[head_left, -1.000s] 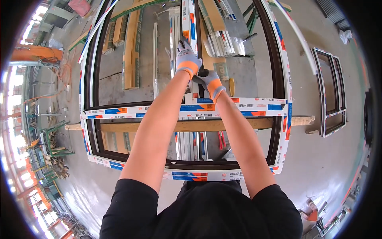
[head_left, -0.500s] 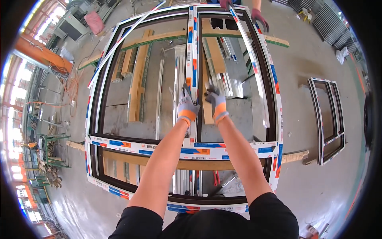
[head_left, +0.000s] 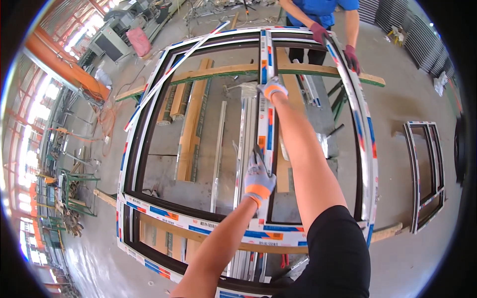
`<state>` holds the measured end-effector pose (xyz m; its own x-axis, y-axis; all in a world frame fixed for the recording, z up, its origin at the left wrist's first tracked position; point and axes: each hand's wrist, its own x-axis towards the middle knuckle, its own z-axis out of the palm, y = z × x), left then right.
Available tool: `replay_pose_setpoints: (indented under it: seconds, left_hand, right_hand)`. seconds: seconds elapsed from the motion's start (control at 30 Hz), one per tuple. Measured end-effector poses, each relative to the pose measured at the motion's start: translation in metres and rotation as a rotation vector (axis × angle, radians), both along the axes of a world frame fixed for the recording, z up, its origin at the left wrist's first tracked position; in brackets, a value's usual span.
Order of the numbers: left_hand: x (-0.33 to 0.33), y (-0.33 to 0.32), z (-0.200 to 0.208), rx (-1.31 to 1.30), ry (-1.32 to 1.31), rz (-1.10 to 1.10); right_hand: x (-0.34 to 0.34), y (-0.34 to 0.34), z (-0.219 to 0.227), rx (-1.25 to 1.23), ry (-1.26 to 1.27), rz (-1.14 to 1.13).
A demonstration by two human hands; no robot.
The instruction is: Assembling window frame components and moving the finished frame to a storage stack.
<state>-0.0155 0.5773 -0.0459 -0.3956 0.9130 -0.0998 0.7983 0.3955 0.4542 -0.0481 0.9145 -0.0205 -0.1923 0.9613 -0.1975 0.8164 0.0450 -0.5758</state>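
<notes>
A large window frame (head_left: 208, 226), dark with white, blue and orange protective film, lies flat before me. My left hand (head_left: 259, 176), in a grey glove with orange cuff and dark fingertips, is closed at the lower part of its upright middle bar (head_left: 265, 116). Farther up that bar, my right hand (head_left: 274, 89), gloved alike, has its fingers curled over the left edge. Both palms are hidden. At the frame's right side a co-worker in blue and dark red gloves (head_left: 319, 33) holds a long film-covered strip (head_left: 354, 109).
Wooden beams (head_left: 223, 70) support the frame. A loose white strip (head_left: 174, 74) lies slantwise over its far left corner. Brown wrapped profiles (head_left: 193, 134) lie beneath. A smaller frame (head_left: 413, 174) stands at right, an orange post (head_left: 67, 67) at left.
My right hand has slid away from me along the middle bar, while the left stays on its lower part. The co-worker's strip has shifted right against the frame's side. My view has tilted up.
</notes>
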Motion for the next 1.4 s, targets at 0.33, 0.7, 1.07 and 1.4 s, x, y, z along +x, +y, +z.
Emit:
replay_pose_setpoints:
  seconds: [0.33,0.7,1.07,1.4]
  left_hand:
    - [-0.023,0.015,0.021,0.006,-0.098,0.000]
    - [-0.005,0.031,0.019,-0.051,-0.043,-0.019]
    - [-0.033,0.027,0.008,-0.053,-0.029,-0.042]
    - [-0.016,0.037,0.011,-0.028,-0.015,-0.100]
  right_hand:
    - [-0.043,0.022,-0.008,0.272,-0.176,0.050]
    - [-0.029,0.059,-0.013,0.271,-0.039,0.021]
    - [-0.070,0.086,-0.014,0.223,-0.084,-0.007]
    - [-0.047,0.096,-0.022,0.596,-0.317,0.233]
